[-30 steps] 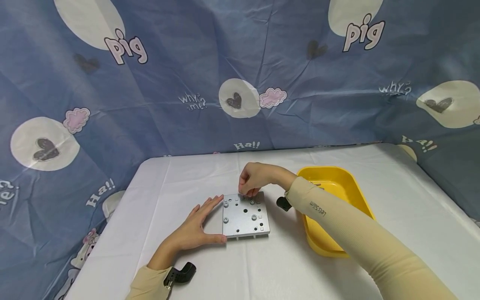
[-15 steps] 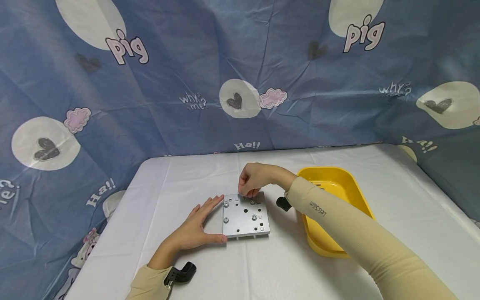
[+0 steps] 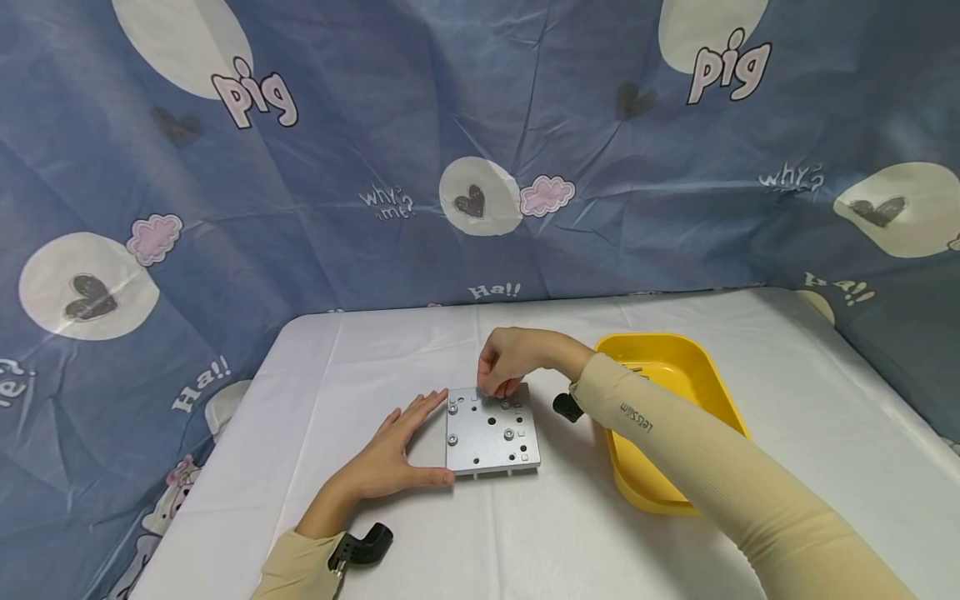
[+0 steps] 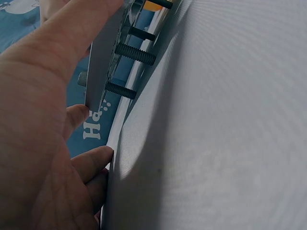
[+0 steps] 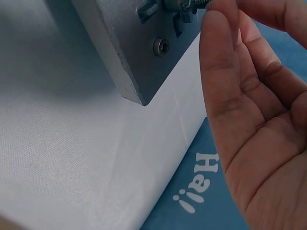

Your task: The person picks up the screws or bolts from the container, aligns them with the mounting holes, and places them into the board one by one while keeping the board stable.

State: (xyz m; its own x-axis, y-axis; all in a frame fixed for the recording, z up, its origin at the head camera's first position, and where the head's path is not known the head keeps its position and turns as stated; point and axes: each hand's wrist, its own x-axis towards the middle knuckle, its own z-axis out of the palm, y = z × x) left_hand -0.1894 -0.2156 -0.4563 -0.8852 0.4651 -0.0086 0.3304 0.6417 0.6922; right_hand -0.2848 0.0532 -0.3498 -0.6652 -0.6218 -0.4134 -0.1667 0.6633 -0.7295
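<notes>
A silver metal plate [image 3: 480, 442] with drilled holes and several socket-head screws [image 3: 509, 434] is raised off the white table. Threaded shanks [image 4: 136, 53] stick out beneath it in the left wrist view. My left hand [image 3: 390, 467] lies along the plate's left side, fingers spread, with the thumb at the near corner and the index fingertip at the far corner. Above the plate's far edge, my right hand [image 3: 512, 358] pinches a small threaded screw [image 5: 200, 4] between thumb and fingers. Its tip is close to a round fitting on the plate; whether it is inserted I cannot tell.
A yellow tray [image 3: 693, 367] stands to the right, partly under my right forearm, with a few small metal pieces [image 3: 636, 370] in it. The white table [image 3: 390, 350] ends at a blue printed cloth [image 3: 337, 167] behind. Black wrist mounts [image 3: 367, 546] sit at both wrists.
Both hands and the plate stay practically where they were. The right fingers shift only very slightly over the plate's far edge.
</notes>
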